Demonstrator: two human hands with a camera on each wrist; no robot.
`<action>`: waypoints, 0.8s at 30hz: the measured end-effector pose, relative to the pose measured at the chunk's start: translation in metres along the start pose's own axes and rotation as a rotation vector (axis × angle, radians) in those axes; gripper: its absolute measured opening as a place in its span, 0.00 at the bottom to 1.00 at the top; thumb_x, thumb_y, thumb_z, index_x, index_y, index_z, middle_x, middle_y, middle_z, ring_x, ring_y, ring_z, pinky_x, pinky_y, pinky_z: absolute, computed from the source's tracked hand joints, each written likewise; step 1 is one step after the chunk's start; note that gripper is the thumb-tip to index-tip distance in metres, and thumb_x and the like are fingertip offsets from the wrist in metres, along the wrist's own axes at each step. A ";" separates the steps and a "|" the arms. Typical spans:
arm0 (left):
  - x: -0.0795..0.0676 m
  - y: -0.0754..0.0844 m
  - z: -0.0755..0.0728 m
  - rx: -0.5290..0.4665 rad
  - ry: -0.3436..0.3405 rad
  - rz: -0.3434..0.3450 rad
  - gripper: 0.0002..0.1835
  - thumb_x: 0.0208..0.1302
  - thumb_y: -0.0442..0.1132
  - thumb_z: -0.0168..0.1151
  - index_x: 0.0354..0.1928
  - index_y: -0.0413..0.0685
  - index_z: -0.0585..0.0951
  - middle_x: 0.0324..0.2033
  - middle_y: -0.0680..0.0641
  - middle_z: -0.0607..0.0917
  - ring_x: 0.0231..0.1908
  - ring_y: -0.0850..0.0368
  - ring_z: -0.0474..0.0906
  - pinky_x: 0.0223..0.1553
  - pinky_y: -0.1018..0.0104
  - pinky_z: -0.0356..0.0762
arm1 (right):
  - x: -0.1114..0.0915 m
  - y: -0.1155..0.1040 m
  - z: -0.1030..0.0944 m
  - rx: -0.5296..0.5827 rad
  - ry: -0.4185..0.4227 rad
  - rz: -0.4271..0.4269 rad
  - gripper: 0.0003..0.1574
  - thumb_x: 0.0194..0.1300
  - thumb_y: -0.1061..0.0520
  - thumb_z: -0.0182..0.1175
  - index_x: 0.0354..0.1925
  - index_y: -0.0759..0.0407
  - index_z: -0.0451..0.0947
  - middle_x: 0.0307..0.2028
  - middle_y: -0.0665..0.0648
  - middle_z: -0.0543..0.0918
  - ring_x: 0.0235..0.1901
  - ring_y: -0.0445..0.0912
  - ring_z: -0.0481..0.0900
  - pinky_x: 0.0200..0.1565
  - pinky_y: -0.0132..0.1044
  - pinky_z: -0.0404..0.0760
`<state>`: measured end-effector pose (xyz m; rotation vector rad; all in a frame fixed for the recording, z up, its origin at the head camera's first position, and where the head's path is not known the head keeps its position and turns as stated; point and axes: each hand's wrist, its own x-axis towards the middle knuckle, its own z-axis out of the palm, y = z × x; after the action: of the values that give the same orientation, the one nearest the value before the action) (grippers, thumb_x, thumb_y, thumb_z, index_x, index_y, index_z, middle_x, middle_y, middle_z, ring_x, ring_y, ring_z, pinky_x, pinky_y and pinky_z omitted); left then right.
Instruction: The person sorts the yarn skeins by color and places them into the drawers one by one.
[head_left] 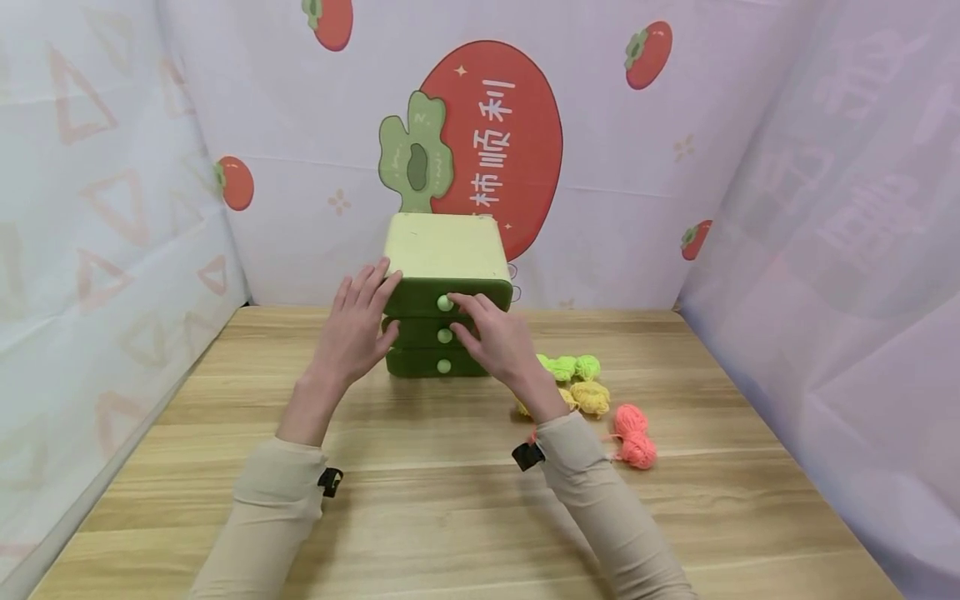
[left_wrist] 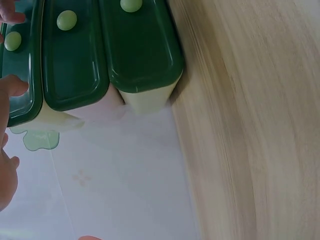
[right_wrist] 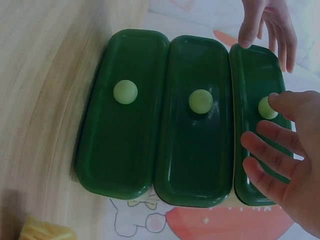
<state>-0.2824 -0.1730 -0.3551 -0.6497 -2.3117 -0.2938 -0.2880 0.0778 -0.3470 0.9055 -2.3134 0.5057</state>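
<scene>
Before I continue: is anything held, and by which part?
Nothing appears held: the right hand is at the top knob, the left hand at the drawer cabinet.

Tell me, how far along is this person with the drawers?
Done: nothing obvious; all three drawers look closed. In hand: the right hand is at the top knob, the left hand by the left end of the top drawer. Remaining: perhaps pulling that drawer open; the yarn lies on the table.

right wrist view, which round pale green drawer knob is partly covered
The top knob, rightmost: the right hand overlaps it; the middle knob and bottom knob show whole.
</scene>
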 end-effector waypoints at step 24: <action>-0.005 0.005 0.008 -0.451 -0.022 -0.206 0.47 0.64 0.33 0.65 0.79 0.45 0.48 0.78 0.43 0.51 0.77 0.45 0.49 0.75 0.47 0.53 | 0.016 0.000 0.021 0.066 0.080 0.109 0.14 0.67 0.55 0.65 0.51 0.50 0.79 0.26 0.49 0.80 0.25 0.39 0.75 0.25 0.34 0.75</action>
<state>-0.2814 -0.1680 -0.3640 -0.6280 -2.3517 -0.9259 -0.3057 0.0589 -0.3525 0.7787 -2.2933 0.6561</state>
